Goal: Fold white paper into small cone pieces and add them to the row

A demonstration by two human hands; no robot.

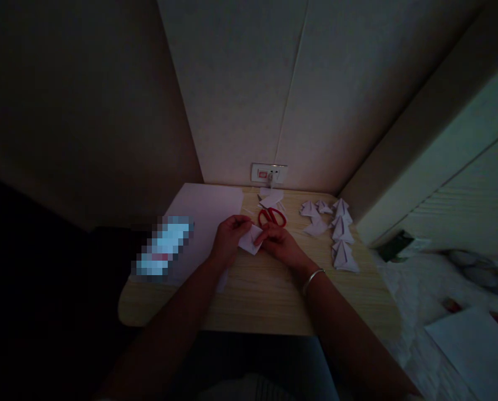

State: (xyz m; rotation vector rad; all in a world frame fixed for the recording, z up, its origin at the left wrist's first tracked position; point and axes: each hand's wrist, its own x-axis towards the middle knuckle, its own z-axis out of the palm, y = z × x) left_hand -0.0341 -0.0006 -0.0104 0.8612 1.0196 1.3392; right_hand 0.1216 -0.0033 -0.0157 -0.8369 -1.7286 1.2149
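Pinching with the left hand (228,236) the upper left side of a small, white, creased paper square (247,243), and gripping its right side with the fingertips of the right hand (280,243), above the middle of the pale wood-grain desk (265,301). Already done, to judge by look: a column of pointed, white folded-paper pieces (343,228) along the right edge, and two smaller pleated paper clusters (309,209) near the far right corner. Less finished, apparently: a flatter white paper piece (316,226) in front of these clusters. Probably incomplete: the square in hold; number of folds remaining, cannot tell. Near the far edge, white paper scraps (272,197) and red-handled scissors (269,215). Toward the left edge, large white paper sheets (207,211), seemingly uncut, beside a bright, blurred-out rectangular object (164,246).
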